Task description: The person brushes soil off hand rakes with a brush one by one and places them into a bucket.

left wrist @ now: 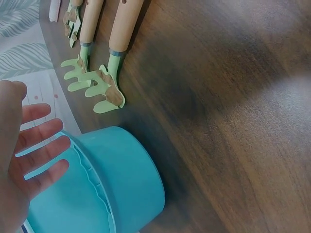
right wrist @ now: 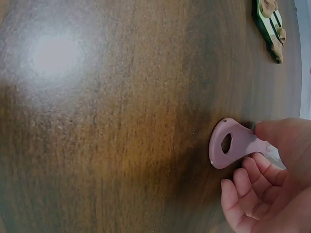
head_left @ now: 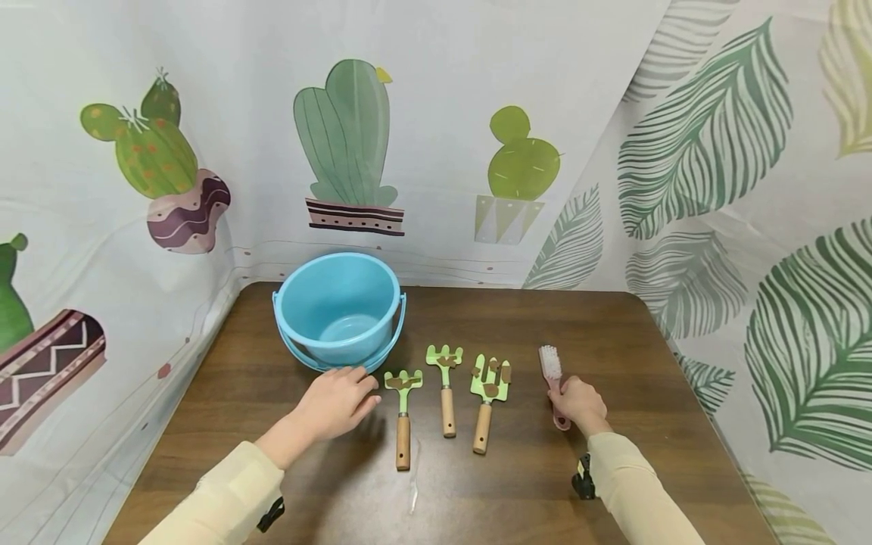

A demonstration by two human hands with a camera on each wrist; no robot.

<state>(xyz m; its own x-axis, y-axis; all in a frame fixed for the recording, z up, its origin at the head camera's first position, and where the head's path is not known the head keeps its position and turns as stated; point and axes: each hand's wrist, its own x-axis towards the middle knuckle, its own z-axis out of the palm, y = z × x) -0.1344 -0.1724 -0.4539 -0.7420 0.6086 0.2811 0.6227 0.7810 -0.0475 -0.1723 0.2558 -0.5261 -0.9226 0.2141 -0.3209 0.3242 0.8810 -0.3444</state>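
A pink brush [head_left: 550, 363] with white bristles lies on the right part of the table. My right hand [head_left: 580, 403] pinches its handle between thumb and fingers; in the right wrist view the handle's holed end [right wrist: 232, 144] sticks out past the thumb. My left hand [head_left: 338, 401] is just in front of the blue bucket [head_left: 341, 352], fingers extended and apart, holding nothing. Whether it touches the bucket cannot be made out. To its right lie a small green rake [head_left: 403, 412], a second green rake [head_left: 446, 386] and a green garden fork [head_left: 487, 401], all with wooden handles and brown smears.
The brown wooden table [head_left: 490, 499] ends at a fabric backdrop [head_left: 436, 136] printed with cacti and leaves. The bucket stands at the table's back left, its handle lowered toward the front.
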